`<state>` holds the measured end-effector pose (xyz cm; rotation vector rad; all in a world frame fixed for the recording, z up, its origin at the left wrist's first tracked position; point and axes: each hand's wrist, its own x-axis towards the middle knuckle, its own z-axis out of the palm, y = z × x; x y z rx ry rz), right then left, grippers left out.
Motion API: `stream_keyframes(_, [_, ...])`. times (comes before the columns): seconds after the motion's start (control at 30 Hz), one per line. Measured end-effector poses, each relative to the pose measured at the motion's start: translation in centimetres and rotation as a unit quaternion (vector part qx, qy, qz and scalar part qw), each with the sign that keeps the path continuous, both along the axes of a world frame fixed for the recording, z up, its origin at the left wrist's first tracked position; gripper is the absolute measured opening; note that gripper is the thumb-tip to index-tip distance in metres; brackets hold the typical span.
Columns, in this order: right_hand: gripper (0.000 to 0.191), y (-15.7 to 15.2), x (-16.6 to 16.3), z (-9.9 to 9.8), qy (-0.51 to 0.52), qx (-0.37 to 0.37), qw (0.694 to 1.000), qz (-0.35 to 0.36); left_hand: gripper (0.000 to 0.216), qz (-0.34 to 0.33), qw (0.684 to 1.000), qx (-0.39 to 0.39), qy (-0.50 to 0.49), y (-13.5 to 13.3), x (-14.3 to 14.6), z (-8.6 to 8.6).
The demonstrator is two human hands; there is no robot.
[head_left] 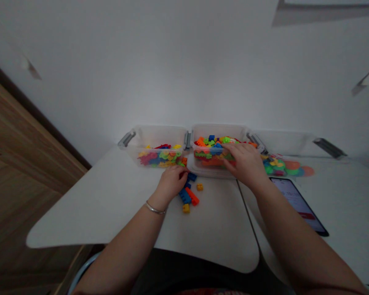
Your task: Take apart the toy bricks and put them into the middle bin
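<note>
My left hand (pixel 171 181), with a silver bangle at the wrist, is closed, its fingertips together beside a small pile of toy bricks. What the fingers hold, if anything, is hidden. The pile has blue bricks (pixel 185 196), an orange-red brick (pixel 192 197) and a yellow brick (pixel 186 208); another yellow brick (pixel 199 187) lies just apart. My right hand (pixel 245 162) reaches over the front right rim of the middle clear box (pixel 221 127), thumb and fingers apart. Mixed colourful pieces (pixel 210 142) fill that box's lower part, and some fingertips are out of sight among them.
Left of it stands a clear box (pixel 160 131) of colourful pieces. A third clear box (pixel 285 137) is at right, with round coloured pieces (pixel 276 166). A phone (pixel 298 203) lies near my right forearm. The white table (pixel 110 205) meets the wall (pixel 160 61) behind.
</note>
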<state>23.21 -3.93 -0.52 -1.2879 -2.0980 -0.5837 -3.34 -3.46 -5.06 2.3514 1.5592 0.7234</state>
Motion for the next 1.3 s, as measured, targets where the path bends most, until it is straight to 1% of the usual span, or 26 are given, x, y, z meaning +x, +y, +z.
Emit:
stream_keyframes(0.1, [0.038, -0.1, -0.1, 0.0, 0.043, 0.029, 0.998, 0.022, 0.023, -0.003, 1.000, 0.000, 0.000, 0.0, -0.1, 0.0])
stream_keyframes(0.23, [0.025, -0.7, -0.7, 0.1, 0.112, 0.085, 0.988, 0.062, 0.024, -0.001, 1.000, 0.000, -0.002, -0.1, 0.0, 0.0])
stream_keyframes(0.3, [0.019, -1.3, -1.2, 0.2, 0.118, 0.071, 0.984, 0.110, 0.024, -0.003, 1.000, 0.000, 0.000, -0.2, 0.1, 0.1])
stream_keyframes(0.37, [0.017, -1.7, -1.9, 0.1, 0.095, 0.012, 0.981, 0.170, 0.024, -0.007, 1.000, -0.003, 0.004, -0.2, 0.2, 0.1])
stream_keyframes(0.43, [0.018, -2.0, -2.7, -0.3, 0.048, -0.073, 0.971, 0.221, 0.024, -0.009, 1.000, -0.003, 0.006, -0.2, 0.2, 0.2])
stream_keyframes(0.47, [0.019, -2.0, -3.1, -0.5, 0.021, -0.115, 0.965, 0.235, 0.024, -0.009, 1.000, -0.002, 0.005, -0.2, 0.2, 0.1])
stream_keyframes(0.53, [0.022, -2.1, -3.9, -1.2, -0.030, -0.190, 0.951, 0.241, 0.024, -0.008, 1.000, 0.003, 0.004, 0.0, 0.2, 0.0])
stream_keyframes(0.6, [0.026, -2.1, -4.6, -1.9, -0.061, -0.248, 0.939, 0.230, 0.023, -0.006, 1.000, 0.005, 0.002, 0.1, 0.3, -0.1])
stream_keyframes(0.7, [0.031, -2.0, -5.1, -2.5, -0.084, -0.297, 0.927, 0.212, 0.023, -0.002, 1.000, 0.001, 0.001, 0.2, 0.4, -0.2])
stream_keyframes(0.83, [0.023, -1.9, -5.3, -2.5, -0.122, -0.330, 0.918, 0.184, 0.025, 0.002, 1.000, -0.007, 0.003, 0.0, 0.5, 0.1])
stream_keyframes(0.97, [0.022, -1.7, -5.1, -2.4, -0.142, -0.360, 0.907, 0.167, 0.024, 0.004, 1.000, -0.012, 0.004, 0.0, 0.5, 0.2])
stream_keyframes(1.07, [0.021, -1.6, -4.9, -2.6, -0.139, -0.363, 0.907, 0.161, 0.024, 0.000, 1.000, -0.013, 0.008, 0.1, 0.4, 0.0])
stream_keyframes(1.13, [0.023, -1.7, -5.0, -2.6, -0.127, -0.342, 0.915, 0.172, 0.024, 0.000, 1.000, -0.014, 0.007, 0.1, 0.4, 0.0])
stream_keyframes(1.2, [0.025, -1.8, -5.0, -2.3, -0.101, -0.290, 0.933, 0.188, 0.024, -0.002, 1.000, -0.014, 0.005, 0.1, 0.4, 0.0])
stream_keyframes(1.3, [0.019, -2.2, -4.9, -1.3, -0.032, -0.170, 0.960, 0.221, 0.024, -0.011, 1.000, -0.012, 0.000, 0.0, 0.3, 0.0])
